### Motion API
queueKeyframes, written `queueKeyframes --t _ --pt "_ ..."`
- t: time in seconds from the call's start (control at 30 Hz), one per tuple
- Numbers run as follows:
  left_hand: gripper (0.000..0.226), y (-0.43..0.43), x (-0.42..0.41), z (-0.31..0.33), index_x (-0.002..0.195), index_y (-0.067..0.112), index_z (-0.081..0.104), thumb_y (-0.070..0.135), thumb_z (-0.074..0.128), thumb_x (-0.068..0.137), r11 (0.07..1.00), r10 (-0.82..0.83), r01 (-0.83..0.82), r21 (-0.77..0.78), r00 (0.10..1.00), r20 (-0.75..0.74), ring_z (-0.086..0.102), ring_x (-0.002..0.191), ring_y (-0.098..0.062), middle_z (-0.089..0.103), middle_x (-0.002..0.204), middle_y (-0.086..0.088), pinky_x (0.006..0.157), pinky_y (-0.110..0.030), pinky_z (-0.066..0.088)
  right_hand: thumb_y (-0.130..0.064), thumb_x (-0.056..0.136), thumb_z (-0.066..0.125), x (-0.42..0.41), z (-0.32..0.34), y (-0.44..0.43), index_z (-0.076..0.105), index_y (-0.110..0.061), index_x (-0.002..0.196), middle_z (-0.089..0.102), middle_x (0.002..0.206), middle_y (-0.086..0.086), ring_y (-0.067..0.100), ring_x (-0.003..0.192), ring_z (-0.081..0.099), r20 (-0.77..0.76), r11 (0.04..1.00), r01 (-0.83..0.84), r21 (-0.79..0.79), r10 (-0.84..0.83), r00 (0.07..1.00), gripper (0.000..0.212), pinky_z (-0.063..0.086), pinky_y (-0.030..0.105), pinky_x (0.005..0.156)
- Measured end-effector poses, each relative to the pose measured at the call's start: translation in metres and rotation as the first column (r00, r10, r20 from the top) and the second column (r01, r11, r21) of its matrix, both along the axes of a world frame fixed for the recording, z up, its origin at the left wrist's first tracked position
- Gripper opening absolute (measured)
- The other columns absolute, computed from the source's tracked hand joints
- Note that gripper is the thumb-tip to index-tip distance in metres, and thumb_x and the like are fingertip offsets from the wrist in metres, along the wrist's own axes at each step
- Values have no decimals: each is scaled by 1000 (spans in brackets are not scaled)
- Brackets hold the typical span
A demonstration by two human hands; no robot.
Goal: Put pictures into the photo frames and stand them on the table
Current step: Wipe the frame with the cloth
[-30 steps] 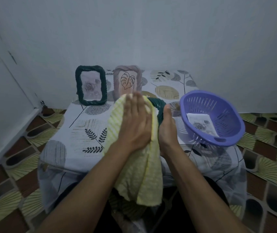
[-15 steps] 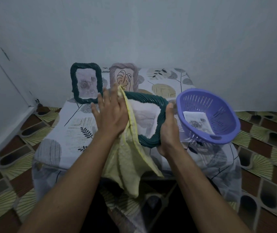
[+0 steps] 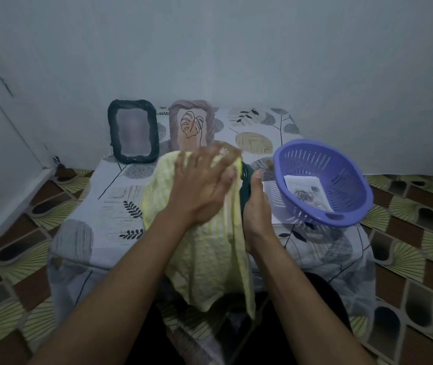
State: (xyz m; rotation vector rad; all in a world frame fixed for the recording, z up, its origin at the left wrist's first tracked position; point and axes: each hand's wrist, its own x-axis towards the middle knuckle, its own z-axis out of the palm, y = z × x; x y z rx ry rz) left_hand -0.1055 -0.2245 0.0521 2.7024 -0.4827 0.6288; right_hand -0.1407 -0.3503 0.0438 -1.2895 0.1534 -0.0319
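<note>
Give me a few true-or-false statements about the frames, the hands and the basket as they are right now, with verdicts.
1. A green frame and a pink frame stand upright at the back of the table. True.
2. The purple basket is empty. False: a printed picture lies inside it.
3. The left hand lies flat on a yellow cloth. True.
4. The right hand rests idle on the table. False: it grips a third frame, which the cloth mostly hides.
5. The pink frame holds a leaf drawing. True.
</note>
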Motion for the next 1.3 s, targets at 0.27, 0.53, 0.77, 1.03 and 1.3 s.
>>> queueKeyframes --t 0.27,0.53,0.77,1.03,1.3 --pt "68 -7 1 1 158 27 5 53 2 96 904 292 -343 -255 931 -218 -3 152 -30 4 166 -7 122 -52 -4 -53 104 34 1 7 7 67 -30 94 69 101 -14 11 106 64 -31 999 24 25 -23 999 41 45 37 106" --pt "57 3 -27 -31 157 30 2 44 5 103 946 -260 260 193 965 -25 -7 153 -18 0 166 6 123 -43 1 -70 92 42 1 6 9 61 -21 132 65 129 -1 19 118 62 -156 975 188 119 -168 973 67 48 44 106" --pt "61 32 -18 -43 158 33 17 47 14 99 934 140 -193 -300 972 -190 14 151 -27 13 165 -4 119 -53 18 -58 101 38 2 0 2 66 -23 107 72 109 2 25 101 69 -219 922 233 310 -169 961 46 56 43 91" --pt "67 -22 -40 -13 154 30 -18 33 30 108 407 -64 -408 -817 880 -471 15 151 -23 8 165 -3 118 -33 16 -55 104 32 1 1 42 60 -18 130 68 127 3 24 117 64 -94 800 294 523 -289 953 53 47 44 108" --pt "54 20 -25 -8 157 29 20 24 38 107 414 52 -390 -822 912 -407 39 140 -20 37 156 2 110 -31 32 -27 96 31 15 0 8 58 -16 71 63 67 1 17 60 58 13 898 -51 438 50 999 39 43 24 55"
